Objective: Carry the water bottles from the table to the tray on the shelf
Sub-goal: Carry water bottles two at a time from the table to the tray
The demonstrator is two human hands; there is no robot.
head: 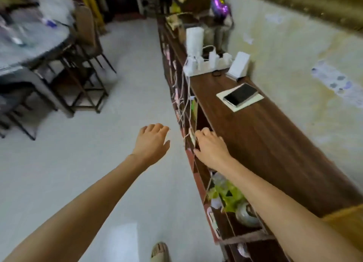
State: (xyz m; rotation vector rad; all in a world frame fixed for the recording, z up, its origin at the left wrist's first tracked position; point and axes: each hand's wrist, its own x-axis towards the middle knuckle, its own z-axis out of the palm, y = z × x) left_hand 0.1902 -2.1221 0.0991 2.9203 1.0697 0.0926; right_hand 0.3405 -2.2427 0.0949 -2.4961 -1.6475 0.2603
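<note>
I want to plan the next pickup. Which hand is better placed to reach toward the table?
Left, probably. The left hand hangs open over the floor on the table's side. The right hand is by the shelf edge, farther away.

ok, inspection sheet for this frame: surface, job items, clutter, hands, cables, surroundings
Surface: brown wooden shelf top along the right wall.
Job's things: table far left, blurred; bottles not clearly seen; tray nothing seen.
Clutter: phone on a white pad, white power strip with chargers, green packet in a lower compartment.
Hands: left hand open, empty, over the floor; right hand at the shelf's front edge, grip unclear.
Cables: white cords hang down the shelf front.
Surroundings: pale tiled floor, chairs, stained wall.
</note>
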